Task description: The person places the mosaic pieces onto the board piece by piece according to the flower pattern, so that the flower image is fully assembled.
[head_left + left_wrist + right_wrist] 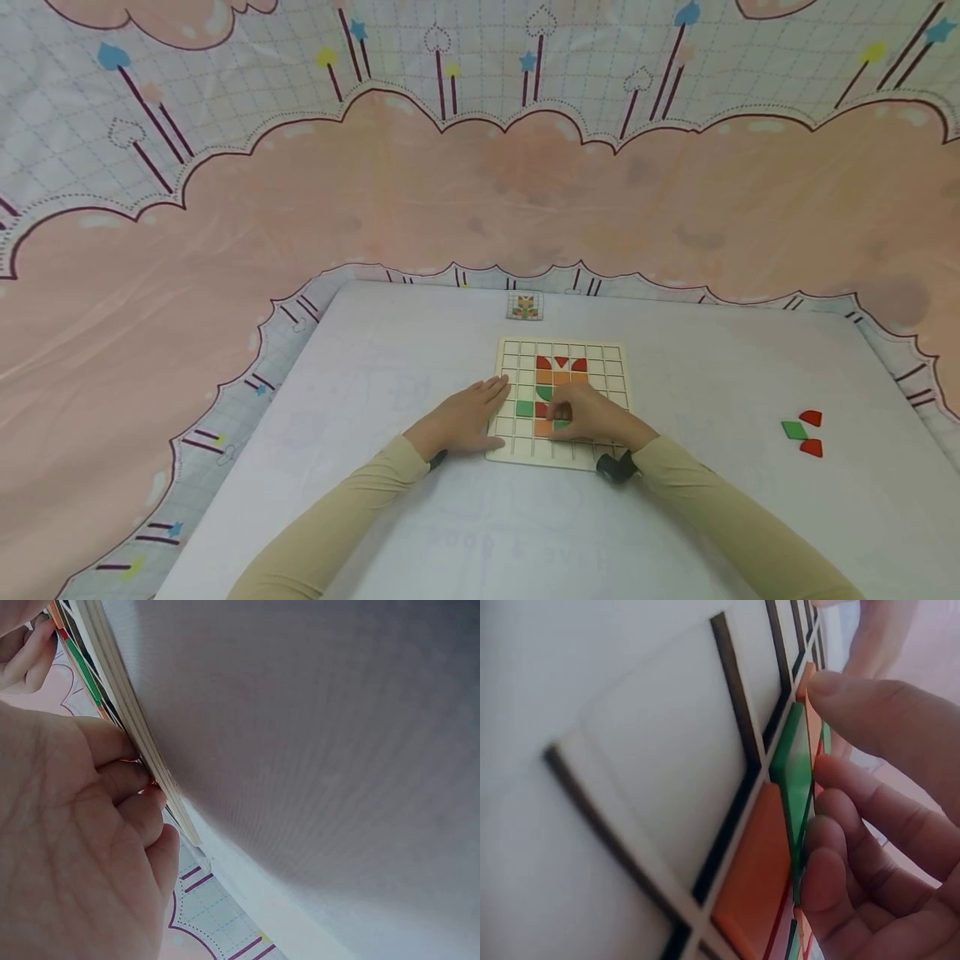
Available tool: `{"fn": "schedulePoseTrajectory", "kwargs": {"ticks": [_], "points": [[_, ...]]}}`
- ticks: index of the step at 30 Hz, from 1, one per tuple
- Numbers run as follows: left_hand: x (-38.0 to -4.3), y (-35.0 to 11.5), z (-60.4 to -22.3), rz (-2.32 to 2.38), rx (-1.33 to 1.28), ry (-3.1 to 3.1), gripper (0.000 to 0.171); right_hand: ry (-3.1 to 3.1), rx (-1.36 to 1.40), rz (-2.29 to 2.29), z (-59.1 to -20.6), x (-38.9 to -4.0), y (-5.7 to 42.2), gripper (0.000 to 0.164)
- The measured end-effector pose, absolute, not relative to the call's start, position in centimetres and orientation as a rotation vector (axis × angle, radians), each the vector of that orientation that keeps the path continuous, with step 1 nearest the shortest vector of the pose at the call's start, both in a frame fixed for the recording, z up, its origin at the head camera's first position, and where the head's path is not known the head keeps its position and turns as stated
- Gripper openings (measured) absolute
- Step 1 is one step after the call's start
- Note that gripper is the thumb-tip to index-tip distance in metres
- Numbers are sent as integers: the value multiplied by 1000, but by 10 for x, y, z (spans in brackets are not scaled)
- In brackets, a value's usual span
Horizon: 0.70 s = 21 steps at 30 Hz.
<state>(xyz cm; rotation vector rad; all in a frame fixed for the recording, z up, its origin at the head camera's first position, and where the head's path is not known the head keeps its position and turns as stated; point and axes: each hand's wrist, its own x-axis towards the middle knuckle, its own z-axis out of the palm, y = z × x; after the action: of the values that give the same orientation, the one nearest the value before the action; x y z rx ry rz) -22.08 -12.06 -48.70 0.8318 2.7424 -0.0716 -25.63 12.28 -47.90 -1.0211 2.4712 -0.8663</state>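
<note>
A pale gridded board (517,447) lies on the table, with red, orange and green tiles in its middle squares. My left hand (468,417) steadies the board's left side, fingers extended over its edge and thumb by the lower left corner. Over the lower middle squares, the thumb and curled fingers of my right hand (588,414) are at a green tile (791,772). That tile sits between an orange tile (754,870) and another orange one near the thumb tip. The right hand hides part of the pattern in the head view.
Two red curved tiles (811,418) and a green diamond tile (794,430) lie on the table at the right. A small pattern card (525,306) lies beyond the board. The white table (360,350) meets a patterned cloth at its far edge.
</note>
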Motion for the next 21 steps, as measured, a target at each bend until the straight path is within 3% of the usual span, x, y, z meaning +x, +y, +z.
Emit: {"fn": "schedulePoseTrajectory", "kwargs": {"ticks": [21], "points": [[-219, -121, -486, -74, 830, 2740, 87, 2200, -1094, -1097, -460, -279, 171, 31]]}}
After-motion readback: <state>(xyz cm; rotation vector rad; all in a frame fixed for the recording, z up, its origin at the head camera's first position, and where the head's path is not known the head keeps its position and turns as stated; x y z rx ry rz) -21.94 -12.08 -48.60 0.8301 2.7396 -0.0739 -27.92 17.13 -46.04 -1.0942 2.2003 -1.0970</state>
